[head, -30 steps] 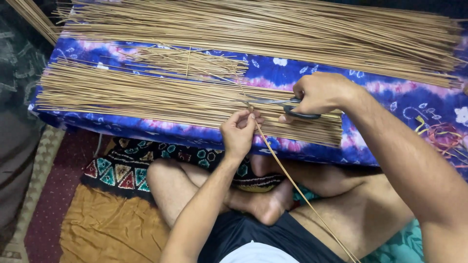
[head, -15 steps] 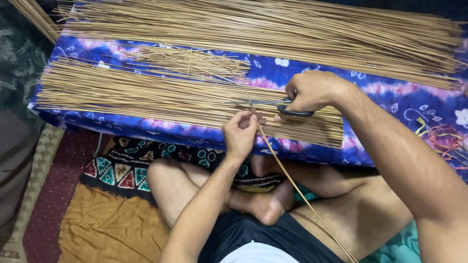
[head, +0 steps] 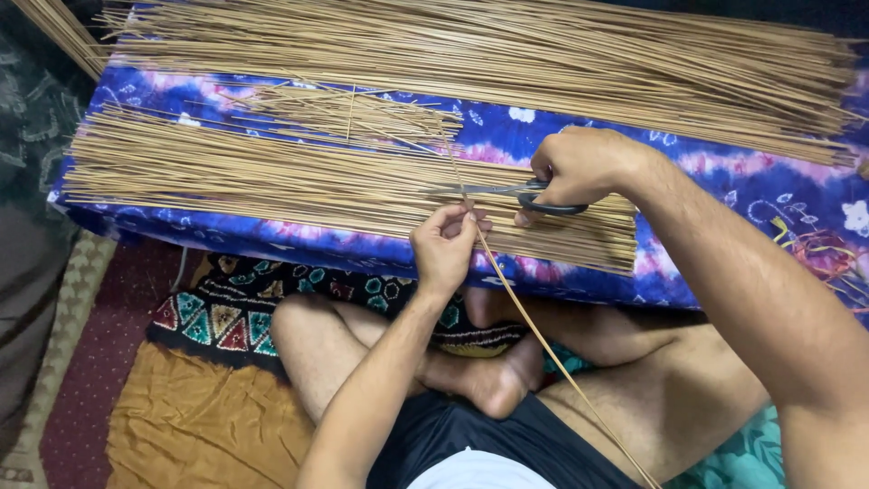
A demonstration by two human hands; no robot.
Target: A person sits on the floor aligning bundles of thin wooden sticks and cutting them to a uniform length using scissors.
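My left hand pinches one long thin tan stick that slants down to the lower right across my crossed legs. My right hand grips dark-handled scissors, whose blades point left and meet the stick just above my left fingertips. Both hands hover over a flat bundle of cut tan sticks lying on a blue and purple patterned cloth.
A larger pile of longer sticks lies along the far edge of the cloth. A small scatter of short stick pieces sits between the two piles. Patterned mats and an ochre cloth cover the floor by my legs.
Both hands have kept their places with only small shifts. The scissors stay at the stick by my left fingertips.
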